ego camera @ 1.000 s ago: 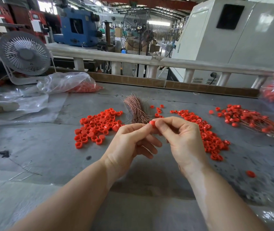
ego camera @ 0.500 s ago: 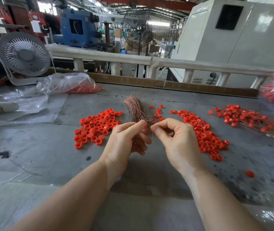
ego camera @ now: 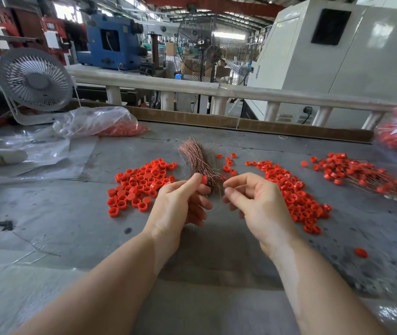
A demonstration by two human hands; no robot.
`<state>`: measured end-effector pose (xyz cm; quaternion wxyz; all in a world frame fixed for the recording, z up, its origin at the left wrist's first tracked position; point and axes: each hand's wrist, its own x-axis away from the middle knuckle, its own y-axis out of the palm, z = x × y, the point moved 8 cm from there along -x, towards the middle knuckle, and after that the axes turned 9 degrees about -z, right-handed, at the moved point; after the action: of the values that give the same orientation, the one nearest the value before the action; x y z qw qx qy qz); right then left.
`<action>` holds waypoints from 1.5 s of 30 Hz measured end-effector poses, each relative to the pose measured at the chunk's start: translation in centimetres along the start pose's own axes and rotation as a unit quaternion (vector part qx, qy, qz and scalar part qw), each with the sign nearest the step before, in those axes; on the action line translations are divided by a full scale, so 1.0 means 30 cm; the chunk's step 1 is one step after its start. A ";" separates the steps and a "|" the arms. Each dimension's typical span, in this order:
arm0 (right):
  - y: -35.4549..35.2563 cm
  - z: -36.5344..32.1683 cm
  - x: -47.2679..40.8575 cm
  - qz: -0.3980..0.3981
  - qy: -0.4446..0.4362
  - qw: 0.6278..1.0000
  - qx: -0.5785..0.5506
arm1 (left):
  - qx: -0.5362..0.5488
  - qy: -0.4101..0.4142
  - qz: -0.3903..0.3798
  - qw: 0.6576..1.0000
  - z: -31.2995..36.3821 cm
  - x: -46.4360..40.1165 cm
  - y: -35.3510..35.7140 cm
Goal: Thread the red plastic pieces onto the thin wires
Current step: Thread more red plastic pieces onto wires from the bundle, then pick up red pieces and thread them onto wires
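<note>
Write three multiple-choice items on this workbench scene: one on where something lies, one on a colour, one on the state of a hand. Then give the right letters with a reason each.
1. Where does the bundle of thin wires lie?
A. between the two piles of red pieces
B. inside the plastic bag
C. on the white fan

2. What colour are the wires?
A. blue
B. coppery pink
C. green

3. What is the left hand doing?
A. lying flat on the table
B. pinching a red piece
C. gripping the fan

Answers: 1 A, the bundle sits on the grey table between the left pile and the right pile. 2 B, the strands look coppery. 3 B, thumb and forefinger pinch one red piece.
</note>
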<state>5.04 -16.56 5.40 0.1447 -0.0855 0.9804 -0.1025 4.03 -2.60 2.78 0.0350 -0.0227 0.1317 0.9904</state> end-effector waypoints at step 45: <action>-0.247 -0.006 0.015 0.256 -0.010 0.931 0.260 | -0.270 0.113 0.192 0.937 0.077 -0.003 -0.135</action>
<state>5.58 -23.76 7.13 0.1926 0.2079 0.9068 -0.3122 4.35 1.89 3.98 -0.1781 -0.1173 -0.1355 0.9676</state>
